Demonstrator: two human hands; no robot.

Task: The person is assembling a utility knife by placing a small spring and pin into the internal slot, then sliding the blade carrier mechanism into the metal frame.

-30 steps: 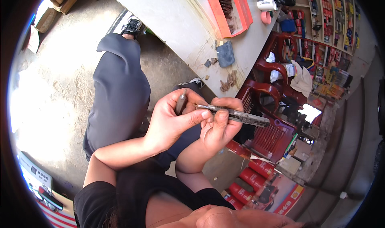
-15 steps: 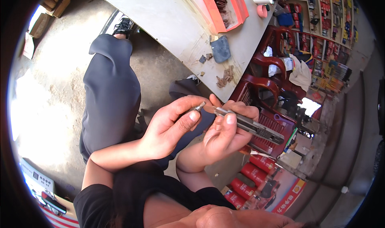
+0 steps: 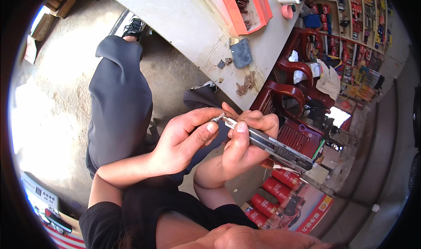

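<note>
Your right hand grips utility knife | axis runs lower-right | left hand fingertips pinch blade tip

One utility knife is present, gripped between two hands: left hand, right hand. One tabletop carries one orange tray, one grey sharpening stone and one cluster of small brown pieces. Two red plastic chairs stand beside it.
</note>
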